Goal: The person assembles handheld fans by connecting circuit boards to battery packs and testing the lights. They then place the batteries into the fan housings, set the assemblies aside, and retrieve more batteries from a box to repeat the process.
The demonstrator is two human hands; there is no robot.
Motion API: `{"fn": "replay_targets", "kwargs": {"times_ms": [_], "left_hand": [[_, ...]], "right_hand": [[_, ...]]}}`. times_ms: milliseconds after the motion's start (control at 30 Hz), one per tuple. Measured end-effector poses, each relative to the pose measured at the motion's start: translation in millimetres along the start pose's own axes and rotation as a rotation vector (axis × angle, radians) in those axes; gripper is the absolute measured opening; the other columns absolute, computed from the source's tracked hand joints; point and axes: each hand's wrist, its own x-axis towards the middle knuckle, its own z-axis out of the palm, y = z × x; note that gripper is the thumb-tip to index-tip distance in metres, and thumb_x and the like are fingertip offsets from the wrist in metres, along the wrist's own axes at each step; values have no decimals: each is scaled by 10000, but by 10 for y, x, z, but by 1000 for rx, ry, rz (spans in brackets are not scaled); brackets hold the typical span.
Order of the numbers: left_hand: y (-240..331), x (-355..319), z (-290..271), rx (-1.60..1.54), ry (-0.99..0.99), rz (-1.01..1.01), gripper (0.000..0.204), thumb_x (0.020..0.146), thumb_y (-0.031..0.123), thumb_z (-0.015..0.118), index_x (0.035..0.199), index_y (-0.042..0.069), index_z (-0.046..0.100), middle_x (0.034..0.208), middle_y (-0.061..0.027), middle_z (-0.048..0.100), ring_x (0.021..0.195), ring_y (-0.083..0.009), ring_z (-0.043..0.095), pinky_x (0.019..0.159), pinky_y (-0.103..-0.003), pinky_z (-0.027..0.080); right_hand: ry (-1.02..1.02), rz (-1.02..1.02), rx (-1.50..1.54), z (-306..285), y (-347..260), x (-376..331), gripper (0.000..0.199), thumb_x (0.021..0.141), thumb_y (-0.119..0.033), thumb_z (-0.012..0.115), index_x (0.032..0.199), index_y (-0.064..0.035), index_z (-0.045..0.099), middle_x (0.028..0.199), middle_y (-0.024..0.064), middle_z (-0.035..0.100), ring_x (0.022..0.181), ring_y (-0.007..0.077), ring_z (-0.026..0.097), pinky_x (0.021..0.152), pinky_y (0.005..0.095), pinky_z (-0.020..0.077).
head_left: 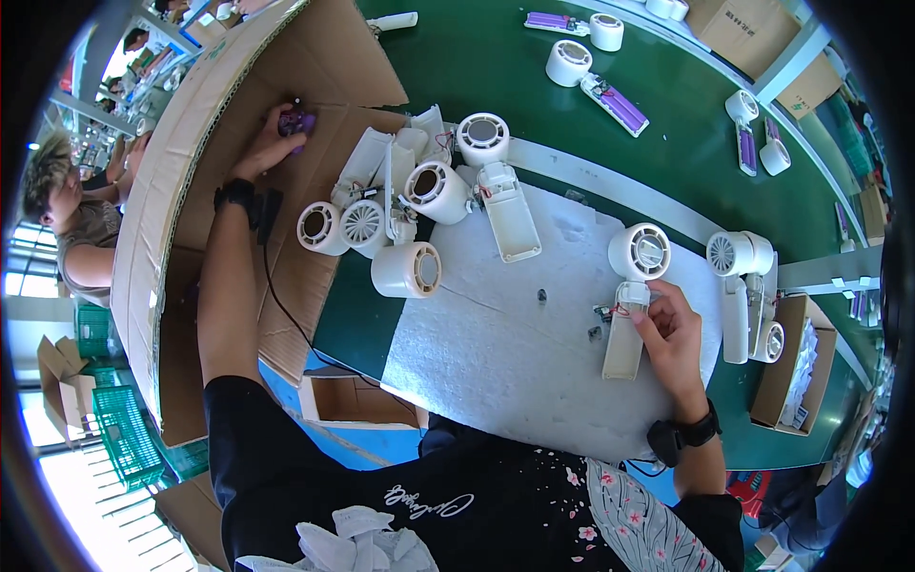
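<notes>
My left hand (270,148) reaches deep into a large cardboard box (214,143) on the left, fingers closed around a small purple part (303,122) whose exact kind I cannot make out. My right hand (675,343) pinches the upper handle of a white handheld fan (622,348), near thin red wires. The handle shell is open and hollow, lying on a pale foam sheet (477,343). Small dark bits (596,334) lie beside the handle. Left of the sheet is a cluster of white fans (437,191), several with open handles.
Across the green table (457,57) lie fans with purple strips in their handles (615,105). More white fans (739,276) and a small carton (796,367) stand at right. A black cable (286,305) crosses the box edge. A person (81,219) sits at far left.
</notes>
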Motion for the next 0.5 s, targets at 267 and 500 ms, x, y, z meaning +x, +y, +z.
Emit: {"fn": "replay_targets", "kwargs": {"times_ms": [267, 500], "left_hand": [[15, -170, 148, 113, 246, 120, 775, 712, 458, 717, 1379, 175, 441, 1240, -212, 594, 1138, -373, 584, 970, -410, 452], [330, -328, 126, 272, 250, -20, 708, 707, 426, 727, 1309, 138, 488, 1205, -208, 613, 1111, -371, 597, 943, -407, 470]], "right_hand": [[-11, -17, 0, 8, -5, 0, 365, 882, -33, 655, 1229, -30, 540, 701, -24, 527, 608, 22, 455, 520, 184, 339], [-5, -7, 6, -1, 23, -8, 360, 884, -41, 658, 1225, -30, 545, 711, -23, 538, 611, 23, 461, 523, 184, 343]]}}
